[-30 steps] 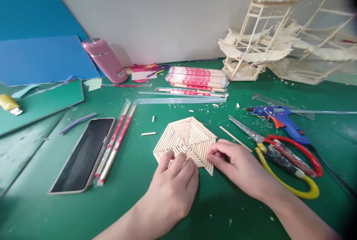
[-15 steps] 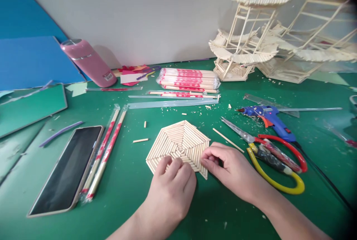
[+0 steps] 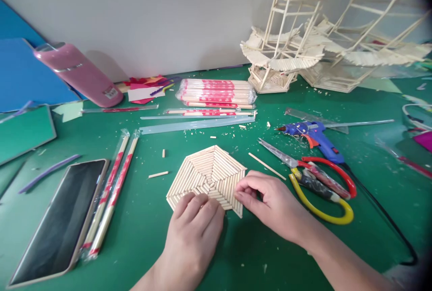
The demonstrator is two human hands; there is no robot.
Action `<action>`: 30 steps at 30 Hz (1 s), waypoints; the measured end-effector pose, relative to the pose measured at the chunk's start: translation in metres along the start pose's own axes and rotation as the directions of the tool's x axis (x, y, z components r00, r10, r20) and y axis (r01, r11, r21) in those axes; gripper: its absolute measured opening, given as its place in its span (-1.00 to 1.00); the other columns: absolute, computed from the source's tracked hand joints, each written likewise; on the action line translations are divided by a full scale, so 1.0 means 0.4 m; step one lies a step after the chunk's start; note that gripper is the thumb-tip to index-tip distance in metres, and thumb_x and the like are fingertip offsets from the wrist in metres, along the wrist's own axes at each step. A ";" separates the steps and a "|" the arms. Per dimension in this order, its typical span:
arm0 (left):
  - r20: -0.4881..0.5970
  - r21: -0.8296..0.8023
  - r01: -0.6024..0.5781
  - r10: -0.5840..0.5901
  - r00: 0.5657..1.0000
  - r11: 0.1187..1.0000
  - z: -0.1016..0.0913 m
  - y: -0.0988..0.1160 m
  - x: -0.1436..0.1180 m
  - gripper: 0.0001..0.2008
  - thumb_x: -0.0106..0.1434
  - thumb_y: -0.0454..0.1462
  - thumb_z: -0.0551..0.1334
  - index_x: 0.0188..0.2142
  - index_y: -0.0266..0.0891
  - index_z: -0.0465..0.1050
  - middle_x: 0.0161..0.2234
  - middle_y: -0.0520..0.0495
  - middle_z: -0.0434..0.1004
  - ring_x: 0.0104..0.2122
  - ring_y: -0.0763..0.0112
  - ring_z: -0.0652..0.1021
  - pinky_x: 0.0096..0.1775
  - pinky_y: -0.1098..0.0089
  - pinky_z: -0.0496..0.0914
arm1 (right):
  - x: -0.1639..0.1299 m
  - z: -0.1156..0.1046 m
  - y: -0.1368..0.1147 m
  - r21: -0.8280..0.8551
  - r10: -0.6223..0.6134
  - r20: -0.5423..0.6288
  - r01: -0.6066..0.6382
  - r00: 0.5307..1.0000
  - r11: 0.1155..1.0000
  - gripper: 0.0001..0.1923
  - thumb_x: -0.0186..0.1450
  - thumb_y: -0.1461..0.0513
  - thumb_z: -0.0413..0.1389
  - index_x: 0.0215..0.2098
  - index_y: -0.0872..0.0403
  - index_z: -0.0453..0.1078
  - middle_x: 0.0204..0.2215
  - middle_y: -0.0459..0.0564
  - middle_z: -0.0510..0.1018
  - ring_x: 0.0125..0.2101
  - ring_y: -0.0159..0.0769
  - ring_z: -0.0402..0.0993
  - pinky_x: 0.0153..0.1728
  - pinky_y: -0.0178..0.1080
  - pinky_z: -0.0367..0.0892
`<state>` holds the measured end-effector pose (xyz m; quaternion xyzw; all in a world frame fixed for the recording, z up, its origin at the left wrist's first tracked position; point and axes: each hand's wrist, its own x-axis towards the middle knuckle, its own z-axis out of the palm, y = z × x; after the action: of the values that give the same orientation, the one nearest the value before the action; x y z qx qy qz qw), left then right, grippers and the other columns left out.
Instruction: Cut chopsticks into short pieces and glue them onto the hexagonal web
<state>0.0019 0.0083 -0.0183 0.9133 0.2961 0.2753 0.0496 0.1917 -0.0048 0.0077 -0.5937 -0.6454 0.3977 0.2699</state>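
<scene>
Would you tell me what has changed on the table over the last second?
Only the view drifted right. Both hands stay as before: the left hand presses the hexagonal stick panel at its near edge, the right hand pinches its right corner. Scissors and glue gun lie untouched.

- A plain pale wall [image 3: 162, 16] runs across the back, meeting the table in a straight line.
- The table [image 3: 135, 246] is covered in a green mat, dusted with small wood chips and offcuts.
- Blue boards [image 3: 20, 75] lean against the wall at the far left.
- A smaller green board [image 3: 23, 131] lies flat at the left edge.
- Light is even and soft, and casts only faint shadows on the wall.
</scene>
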 end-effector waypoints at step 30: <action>-0.015 -0.019 0.068 -0.068 0.998 0.998 -0.004 0.003 0.005 -0.87 0.19 -0.45 0.09 -0.37 -0.27 0.38 -0.44 -0.03 0.48 -0.40 0.36 0.47 -0.28 0.30 0.32 | -0.187 -0.174 0.126 -0.362 0.320 -0.331 -0.433 0.888 0.826 -0.62 0.06 0.00 0.12 -0.19 -0.06 0.24 -0.39 -0.02 0.54 -0.45 -0.14 0.50 -0.52 -0.23 0.38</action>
<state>0.0031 0.0086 -0.0157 0.9000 0.3248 0.2834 0.0652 0.2878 -0.0657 0.0123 -0.8004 -0.5450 0.2129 0.1301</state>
